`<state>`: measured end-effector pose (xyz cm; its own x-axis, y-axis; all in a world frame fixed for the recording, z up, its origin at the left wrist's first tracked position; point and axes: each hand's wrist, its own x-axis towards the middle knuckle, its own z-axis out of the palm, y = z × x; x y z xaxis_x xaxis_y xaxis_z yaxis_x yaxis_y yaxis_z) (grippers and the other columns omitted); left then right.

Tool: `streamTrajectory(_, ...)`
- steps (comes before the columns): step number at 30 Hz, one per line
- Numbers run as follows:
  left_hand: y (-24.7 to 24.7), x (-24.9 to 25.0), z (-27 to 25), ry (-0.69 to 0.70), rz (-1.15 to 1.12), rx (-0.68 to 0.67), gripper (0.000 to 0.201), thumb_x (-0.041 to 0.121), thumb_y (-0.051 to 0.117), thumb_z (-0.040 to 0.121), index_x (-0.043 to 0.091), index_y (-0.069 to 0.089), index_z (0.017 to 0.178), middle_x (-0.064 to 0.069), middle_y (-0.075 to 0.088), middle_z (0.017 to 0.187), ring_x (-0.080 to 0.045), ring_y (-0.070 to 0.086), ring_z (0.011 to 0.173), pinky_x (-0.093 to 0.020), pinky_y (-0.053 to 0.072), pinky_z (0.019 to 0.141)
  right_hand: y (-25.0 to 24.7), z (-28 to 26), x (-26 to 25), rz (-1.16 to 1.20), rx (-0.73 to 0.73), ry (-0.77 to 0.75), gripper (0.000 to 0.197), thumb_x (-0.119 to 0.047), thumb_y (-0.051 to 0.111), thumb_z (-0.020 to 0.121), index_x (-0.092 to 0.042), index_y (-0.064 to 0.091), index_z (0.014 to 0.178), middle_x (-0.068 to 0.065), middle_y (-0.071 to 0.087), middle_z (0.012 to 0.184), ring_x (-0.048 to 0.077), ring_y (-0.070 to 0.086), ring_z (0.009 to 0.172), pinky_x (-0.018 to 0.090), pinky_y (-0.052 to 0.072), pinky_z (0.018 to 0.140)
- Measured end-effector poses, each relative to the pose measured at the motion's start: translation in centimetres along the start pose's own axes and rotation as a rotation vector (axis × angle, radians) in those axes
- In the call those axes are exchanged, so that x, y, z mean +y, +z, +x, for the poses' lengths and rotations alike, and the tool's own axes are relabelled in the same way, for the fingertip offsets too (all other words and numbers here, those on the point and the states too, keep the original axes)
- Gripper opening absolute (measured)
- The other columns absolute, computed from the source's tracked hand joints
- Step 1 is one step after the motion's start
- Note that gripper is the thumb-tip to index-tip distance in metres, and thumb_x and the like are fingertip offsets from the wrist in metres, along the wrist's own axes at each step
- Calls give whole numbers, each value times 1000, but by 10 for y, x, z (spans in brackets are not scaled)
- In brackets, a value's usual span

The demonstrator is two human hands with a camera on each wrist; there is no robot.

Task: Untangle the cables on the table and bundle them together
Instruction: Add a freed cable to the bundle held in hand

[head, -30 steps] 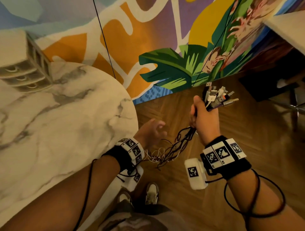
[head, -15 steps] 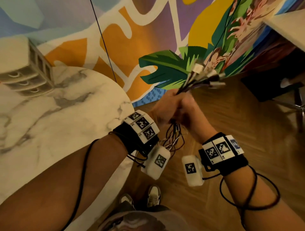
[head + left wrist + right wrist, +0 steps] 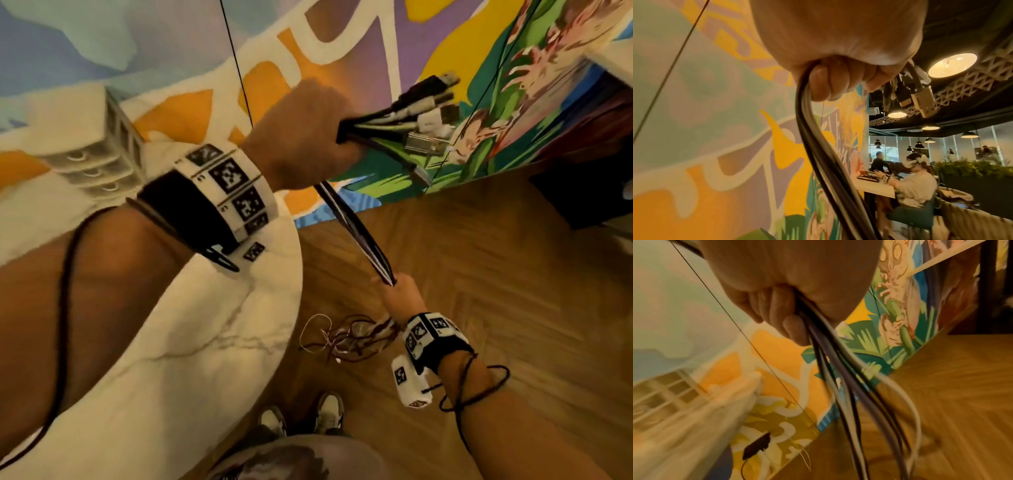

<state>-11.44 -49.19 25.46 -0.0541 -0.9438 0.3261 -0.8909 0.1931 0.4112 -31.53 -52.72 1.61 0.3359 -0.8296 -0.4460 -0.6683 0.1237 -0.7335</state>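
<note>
Both fists point(image 3: 301, 137) around cables point(image 3: 356, 233) (taut)

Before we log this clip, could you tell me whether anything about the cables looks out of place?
Yes: the left hand and right hand hold the cables taut, but the loose cable ends hang tangled over the wooden floor, beside the marble table.

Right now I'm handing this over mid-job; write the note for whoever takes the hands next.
Left hand: raised, gripping the cables just behind their connector ends.
Right hand: lower down, gripping the same cables, stretched straight between both hands.
Loose tails hang tangled below the right hand, above the floor, beside the table.
Done: connector ends gathered, upper stretch straight.
Left: straighten the tails, then bundle.
</note>
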Motion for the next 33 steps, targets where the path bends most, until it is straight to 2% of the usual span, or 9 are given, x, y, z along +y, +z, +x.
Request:
streamTrajectory(3,-10,-12,4,50,181,80,49,43,35,83,5,62,67,-6,48,51,-23,40,42,-28,30,46,-3,0,12,-44,-10,72,44,-23,57,91,-18,38,52,-3,34,47,14,29,42,24,24,42)
streamTrajectory(8,42,-11,-22,166,183,138,35,41,45,81,16,55,58,1,40,42,-14,27,40,-19,18,50,-2,-1,-1,188,13,116,40,-18,54,90,-16,40,53,-6,39,40,13,35,38,26,29,45)
streamTrajectory(11,99,-11,-48,116,118,-29,44,46,38,81,13,66,74,-2,62,57,-19,45,45,-23,32,42,-14,-11,-19,251,6,-17,34,-7,51,94,-28,45,67,-11,48,63,0,48,51,21,42,57)
streamTrajectory(14,127,-6,-57,-136,-48,-91,63,52,30,76,14,69,107,-10,72,90,-29,65,80,-39,53,71,-28,-25,-48,506,-57,-106,24,-6,52,94,-22,51,76,-13,51,62,-2,52,42,13,43,44)
streamTrajectory(17,128,7,-49,-367,-438,14,30,36,56,84,15,73,95,-2,71,79,-9,64,73,-21,52,69,-38,-32,-71,564,-115,-210,11,-21,57,79,-17,52,70,-12,37,40,4,30,31,17,22,34)
streamTrajectory(19,122,16,-37,-433,-601,-41,14,30,68,84,18,73,88,7,68,73,3,61,68,-8,44,60,-43,-38,-81,499,-187,-245,12,-11,52,80,-16,50,69,-10,38,40,4,31,32,16,23,36)
streamTrajectory(21,118,16,-25,-475,-660,-77,13,32,73,80,20,73,86,11,67,71,0,61,70,-10,42,58,-45,-42,-92,461,-220,-299,28,4,45,87,-17,49,69,-9,38,40,5,31,33,17,25,37)
streamTrajectory(27,97,21,-6,-301,-393,55,25,30,64,82,8,73,92,-2,72,81,-15,66,77,-35,53,70,-26,-32,-81,445,-143,-385,32,-14,51,80,-16,39,50,-8,38,38,9,31,33,22,26,40)
streamTrajectory(33,58,5,16,-242,-184,199,29,32,57,83,5,68,83,1,52,61,-24,53,61,-21,26,49,1,-2,-10,269,-112,-91,39,-12,56,88,-19,35,56,-7,34,46,11,31,41,26,28,46)
